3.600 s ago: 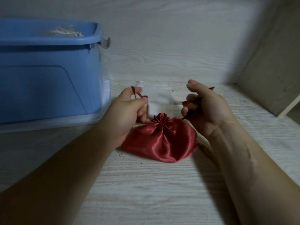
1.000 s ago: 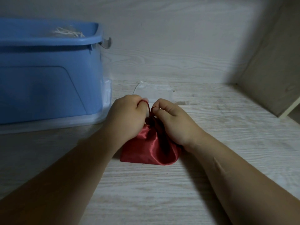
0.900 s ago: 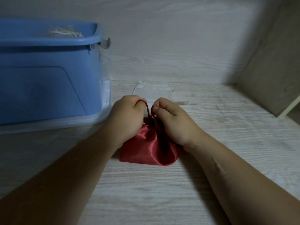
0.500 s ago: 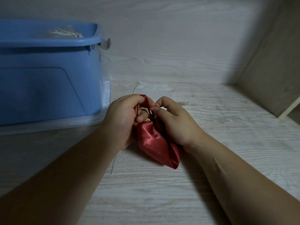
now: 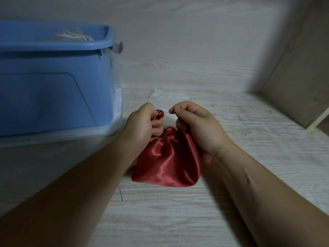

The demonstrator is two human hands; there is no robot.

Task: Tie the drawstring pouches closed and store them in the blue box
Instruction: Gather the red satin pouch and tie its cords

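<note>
A red satin drawstring pouch (image 5: 169, 161) lies on the pale wood surface in the middle, its neck gathered tight. My left hand (image 5: 142, 127) grips the red drawstring (image 5: 160, 114) just left of the neck, a loop of it showing above my fingers. My right hand (image 5: 197, 125) is closed at the right side of the neck; the cord in it is hidden. The blue box (image 5: 53, 82) stands at the left with white cord and a pale pouch (image 5: 73, 35) showing over its rim. A white pouch (image 5: 169, 98) lies flat behind my hands.
A clear lid (image 5: 114, 127) sits under the blue box. A wood-grain back wall (image 5: 178, 50) and a side panel (image 5: 299, 77) at the right close in the space. A thin loose thread (image 5: 120, 192) lies on the surface near my left forearm.
The pouch has gone from tilted on its side to lying flat with its neck up. My hands have drawn slightly apart at the neck, both still holding the cord.
</note>
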